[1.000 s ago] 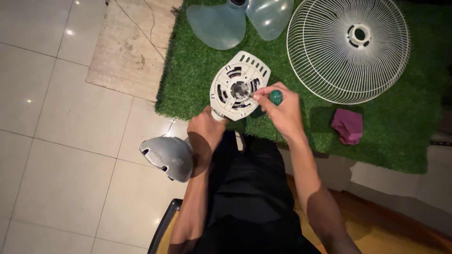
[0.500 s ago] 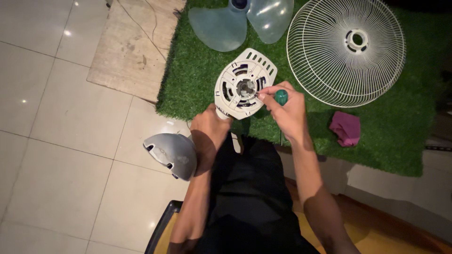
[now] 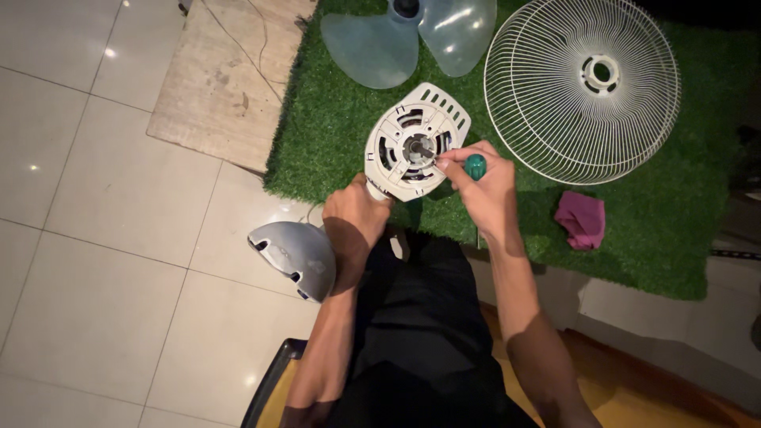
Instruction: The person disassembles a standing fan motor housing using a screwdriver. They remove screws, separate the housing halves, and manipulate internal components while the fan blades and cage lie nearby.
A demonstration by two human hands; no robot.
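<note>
Hands (image 3: 357, 218) steadying motor housing (image 3: 416, 143), face-up

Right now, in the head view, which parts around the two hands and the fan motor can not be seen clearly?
- Screwdriver: only the green handle end shows; the right hand covers the shaft and tip.
- Fan motor housing: its lower edge is hidden by the left hand; any screws are too small to make out.
- Fan blades: cut off by the top edge.
- Grey cover: its right side lies behind the left forearm.
</note>
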